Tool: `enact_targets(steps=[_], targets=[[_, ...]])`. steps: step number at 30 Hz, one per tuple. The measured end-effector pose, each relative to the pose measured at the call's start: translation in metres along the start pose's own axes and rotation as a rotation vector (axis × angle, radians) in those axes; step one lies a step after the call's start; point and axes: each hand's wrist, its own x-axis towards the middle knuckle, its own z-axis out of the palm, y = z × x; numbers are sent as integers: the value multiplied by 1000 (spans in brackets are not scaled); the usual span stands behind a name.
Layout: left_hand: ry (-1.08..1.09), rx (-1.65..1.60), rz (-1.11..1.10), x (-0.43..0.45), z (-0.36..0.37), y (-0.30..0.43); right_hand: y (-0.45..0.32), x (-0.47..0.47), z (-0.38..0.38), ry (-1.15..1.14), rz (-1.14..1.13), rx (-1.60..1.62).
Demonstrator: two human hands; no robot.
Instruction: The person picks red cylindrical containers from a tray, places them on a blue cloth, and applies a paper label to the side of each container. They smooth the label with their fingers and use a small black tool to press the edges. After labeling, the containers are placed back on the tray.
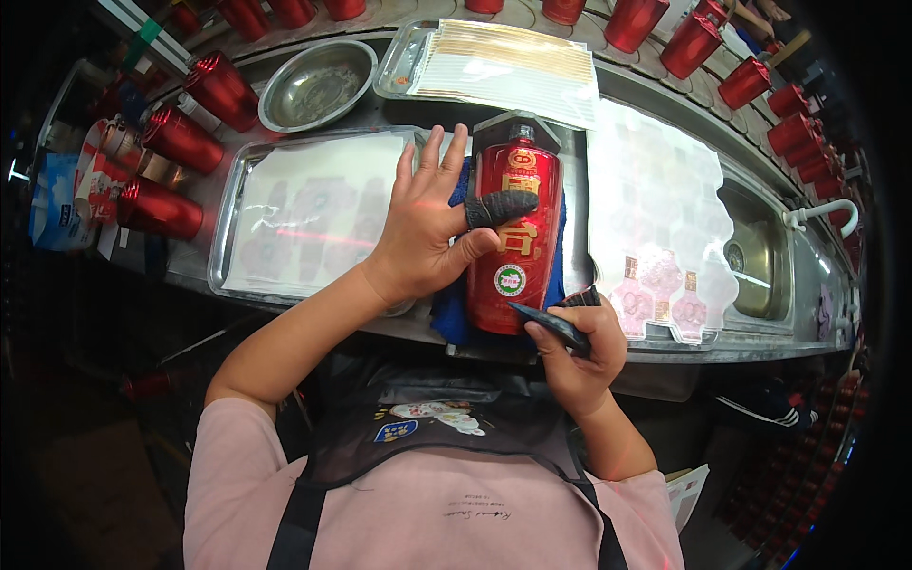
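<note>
A red liquor bottle (524,228) with gold lettering and a round green-and-white sticker (509,281) lies on its back before me, its capless-looking neck pointing away. Under it is a blue cloth (450,313) on a dark holder. My left hand (427,221) is spread over the bottle's left side, fingers apart, with its black-cotted index finger across the front. Between the thumb and fingers of my right hand (586,345) is a dark, pointed scraper-like tool (552,324). Its tip is at the bottle's lower front, close below the sticker; contact cannot be made out.
Left of the bottle, a metal tray (239,214) holds label sheets (313,206). Behind stand a steel bowl (318,85) and a stack of striped sheets (506,68). Sticker sheets (659,235) lie right, beside a sink (759,249). Red bottles (160,208) stand left; others line a conveyor (645,71).
</note>
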Motion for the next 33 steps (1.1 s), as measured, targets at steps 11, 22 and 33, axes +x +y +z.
enact_targets(steps=[11,22,33], targets=[[29,-125,-19,17,5,-12,-1,0,1,3,20,-34],[37,-168,-72,-1,1,-22,-1,-2,2,20,40,-26],[16,-106,53,-2,10,2,3,-16,-1,5,159,66]])
